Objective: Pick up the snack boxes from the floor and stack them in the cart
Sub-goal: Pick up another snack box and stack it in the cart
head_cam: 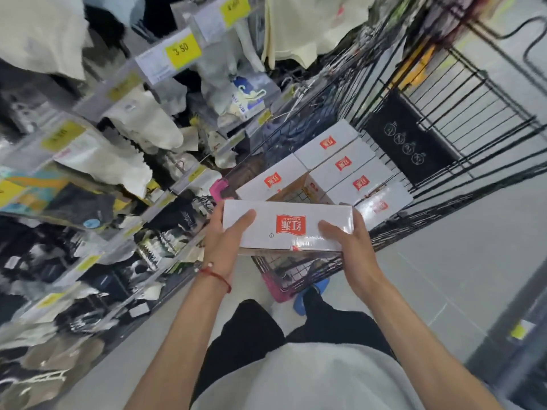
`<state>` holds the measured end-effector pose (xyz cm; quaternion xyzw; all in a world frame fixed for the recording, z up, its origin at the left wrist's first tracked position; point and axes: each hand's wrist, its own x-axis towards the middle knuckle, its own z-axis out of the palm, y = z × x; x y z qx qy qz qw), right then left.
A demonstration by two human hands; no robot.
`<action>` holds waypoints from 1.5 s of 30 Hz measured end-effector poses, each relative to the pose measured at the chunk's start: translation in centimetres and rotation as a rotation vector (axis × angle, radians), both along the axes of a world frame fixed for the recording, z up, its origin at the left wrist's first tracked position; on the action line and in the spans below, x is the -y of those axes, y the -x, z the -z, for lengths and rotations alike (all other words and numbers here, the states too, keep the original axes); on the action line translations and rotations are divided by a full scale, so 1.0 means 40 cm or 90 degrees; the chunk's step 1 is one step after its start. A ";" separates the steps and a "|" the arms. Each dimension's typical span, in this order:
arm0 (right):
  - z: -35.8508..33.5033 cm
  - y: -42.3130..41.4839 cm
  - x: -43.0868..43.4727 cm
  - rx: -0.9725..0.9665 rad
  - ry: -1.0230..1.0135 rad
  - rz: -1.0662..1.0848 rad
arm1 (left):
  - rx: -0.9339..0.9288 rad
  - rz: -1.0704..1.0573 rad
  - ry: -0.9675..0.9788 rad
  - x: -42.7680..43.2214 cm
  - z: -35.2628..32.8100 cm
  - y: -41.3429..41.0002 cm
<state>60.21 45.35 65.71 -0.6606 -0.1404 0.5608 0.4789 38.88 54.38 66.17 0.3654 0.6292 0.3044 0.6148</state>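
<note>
A white snack box (pixel 287 224) with a red logo is held level over the near end of the black wire cart (pixel 393 223). My left hand (pixel 222 241) grips its left end, thumb on top. My right hand (pixel 346 247) grips its right end, thumb on top as well. Inside the cart lie several more white boxes with red logos (pixel 343 164), packed side by side, and a brown open carton (pixel 299 190) sits between them.
Store shelves (pixel 97 161) with hanging packets and yellow price tags run along the left. The cart's raised wire flap (pixel 461 105) stands at the back right. Grey floor (pixel 461 261) lies to the right. My legs and a blue shoe (pixel 307 294) are below the cart.
</note>
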 end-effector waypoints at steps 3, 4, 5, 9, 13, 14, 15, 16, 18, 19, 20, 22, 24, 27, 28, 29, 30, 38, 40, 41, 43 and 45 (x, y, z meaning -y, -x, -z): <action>0.012 -0.075 -0.059 -0.002 0.022 -0.069 | 0.007 -0.043 0.007 -0.022 0.021 -0.065; 0.016 -0.096 -0.076 -0.003 0.030 -0.083 | 0.007 -0.059 0.016 -0.028 0.025 -0.086; 0.024 -0.116 -0.090 -0.001 0.036 -0.096 | 0.007 -0.071 0.028 -0.034 0.037 -0.102; 0.067 -0.181 -0.142 0.019 0.064 -0.132 | -0.009 -0.084 0.057 -0.054 0.089 -0.157; 0.121 -0.202 -0.207 0.047 0.102 -0.137 | -0.029 -0.088 0.115 -0.084 0.156 -0.179; 0.138 -0.205 -0.224 0.050 0.115 -0.140 | -0.038 -0.094 0.127 -0.092 0.173 -0.180; 0.157 -0.207 -0.240 0.054 0.123 -0.150 | -0.051 -0.095 0.139 -0.097 0.191 -0.178; 0.170 -0.207 -0.257 0.052 0.129 -0.159 | -0.061 -0.095 0.148 -0.103 0.206 -0.177; 0.205 -0.212 -0.287 0.056 0.134 -0.173 | -0.068 -0.087 0.179 -0.114 0.233 -0.173; 0.224 -0.213 -0.302 0.066 0.138 -0.183 | -0.074 -0.077 0.196 -0.120 0.245 -0.168; 0.240 -0.212 -0.317 0.074 0.143 -0.188 | -0.081 -0.068 0.213 -0.128 0.256 -0.164; 0.276 -0.209 -0.344 0.092 0.148 -0.202 | -0.092 -0.055 0.252 -0.149 0.281 -0.152; 0.303 -0.201 -0.371 0.115 0.152 -0.220 | -0.114 -0.061 0.275 -0.167 0.317 -0.139; 0.337 -0.183 -0.410 0.155 0.170 -0.269 | -0.139 -0.067 0.308 -0.189 0.372 -0.119; 0.348 -0.178 -0.423 0.174 0.170 -0.290 | -0.134 -0.064 0.323 -0.195 0.386 -0.114; 0.354 -0.172 -0.438 0.199 0.176 -0.308 | -0.126 -0.060 0.338 -0.200 0.408 -0.109; 0.362 -0.168 -0.451 0.216 0.179 -0.316 | -0.119 -0.058 0.354 -0.204 0.424 -0.105; 0.435 -0.151 -0.520 0.424 0.233 -0.461 | -0.119 -0.100 0.403 -0.229 0.514 -0.132; 0.458 -0.147 -0.521 0.453 0.252 -0.468 | -0.131 -0.096 0.417 -0.235 0.530 -0.137; 0.467 -0.144 -0.519 0.458 0.251 -0.457 | -0.135 -0.090 0.423 -0.237 0.533 -0.139; 0.477 -0.131 -0.513 0.462 0.243 -0.437 | -0.150 -0.085 0.433 -0.240 0.545 -0.139; 0.488 -0.119 -0.499 0.472 0.229 -0.443 | -0.162 -0.076 0.431 -0.243 0.557 -0.131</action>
